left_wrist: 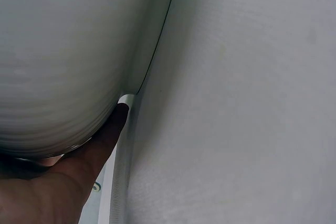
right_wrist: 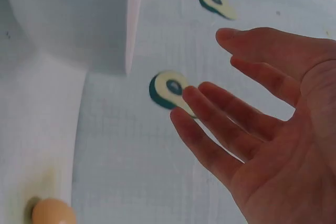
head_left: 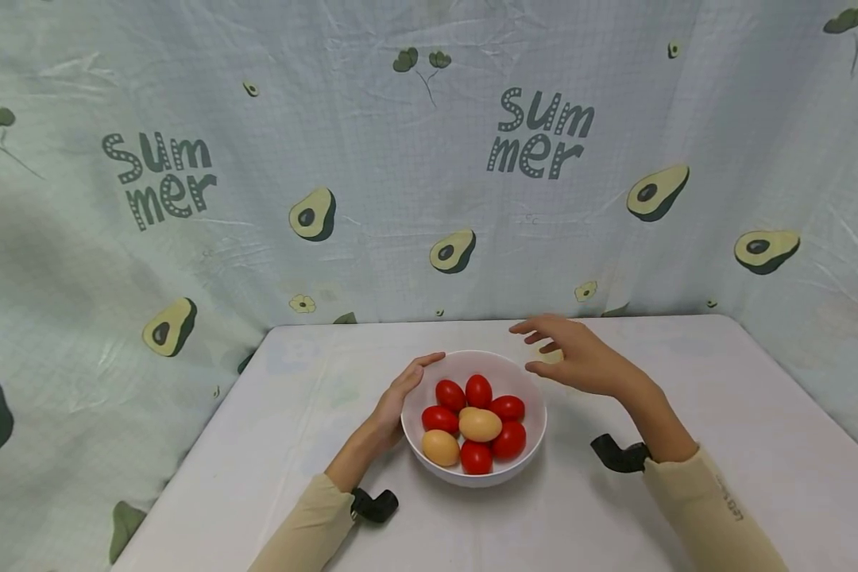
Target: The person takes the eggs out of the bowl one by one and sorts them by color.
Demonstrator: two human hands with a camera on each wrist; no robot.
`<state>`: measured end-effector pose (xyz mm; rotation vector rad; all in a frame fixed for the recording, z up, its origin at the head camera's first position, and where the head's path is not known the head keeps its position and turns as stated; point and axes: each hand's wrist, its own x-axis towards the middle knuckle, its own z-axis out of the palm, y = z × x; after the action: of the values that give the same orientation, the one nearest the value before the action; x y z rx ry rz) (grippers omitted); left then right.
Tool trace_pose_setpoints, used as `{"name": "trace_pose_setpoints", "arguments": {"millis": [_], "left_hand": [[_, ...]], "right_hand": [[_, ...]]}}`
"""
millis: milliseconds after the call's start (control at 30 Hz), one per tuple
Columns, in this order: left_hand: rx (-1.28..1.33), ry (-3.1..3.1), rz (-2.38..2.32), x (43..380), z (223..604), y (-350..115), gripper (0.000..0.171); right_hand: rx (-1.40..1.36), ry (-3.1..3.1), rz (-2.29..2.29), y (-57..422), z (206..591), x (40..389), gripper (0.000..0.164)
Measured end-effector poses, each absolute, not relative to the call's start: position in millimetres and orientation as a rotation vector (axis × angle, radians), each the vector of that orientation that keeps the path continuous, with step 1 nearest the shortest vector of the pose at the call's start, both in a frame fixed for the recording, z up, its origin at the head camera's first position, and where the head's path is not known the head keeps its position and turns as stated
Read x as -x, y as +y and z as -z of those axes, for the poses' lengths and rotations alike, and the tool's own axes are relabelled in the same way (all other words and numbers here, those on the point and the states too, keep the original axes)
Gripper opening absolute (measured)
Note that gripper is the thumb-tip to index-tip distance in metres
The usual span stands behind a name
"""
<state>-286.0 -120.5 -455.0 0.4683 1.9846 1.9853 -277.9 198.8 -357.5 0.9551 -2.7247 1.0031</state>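
A white bowl point(head_left: 412, 435) stands on the table with several glossy red egg-shaped pieces point(head_left: 440, 419) and two yellow-orange ones point(head_left: 480, 425) in it; whether they are eggs or small tomatoes I cannot tell. Against the bowl's left side rests my left hand point(head_left: 398, 397), its fingers fairly straight along the rim. In the left wrist view one digit point(left_wrist: 89, 156) touches the bowl's outer wall point(left_wrist: 63, 66). Just off the bowl's right rim my right hand point(head_left: 579, 357) hovers with spread, slightly bent fingers, holding nothing. An orange egg-shaped piece point(right_wrist: 53, 212) shows low in the right wrist view.
The white-covered table point(head_left: 314, 389) reaches back to a hanging cloth point(head_left: 372, 159) printed with avocados and lettering. A yellowish patch point(head_left: 552, 356) shows partly behind my right fingers. Each wrist carries a black camera mount point(head_left: 618, 454).
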Motion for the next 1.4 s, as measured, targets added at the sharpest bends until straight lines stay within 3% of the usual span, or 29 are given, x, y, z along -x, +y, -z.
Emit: {"name": "trace_pose_setpoints", "arguments": {"millis": [467,1400], "left_hand": [[-0.485,1.974,-1.979,286,454,-121,0.053],[-0.479,2.003,-1.962,287,456,-123,0.053]], "right_hand": [[-1.337,-2.739,-1.217,163,365,262,0.046],[-1.477,-2.869,-0.927,136,380,254,0.035]]}}
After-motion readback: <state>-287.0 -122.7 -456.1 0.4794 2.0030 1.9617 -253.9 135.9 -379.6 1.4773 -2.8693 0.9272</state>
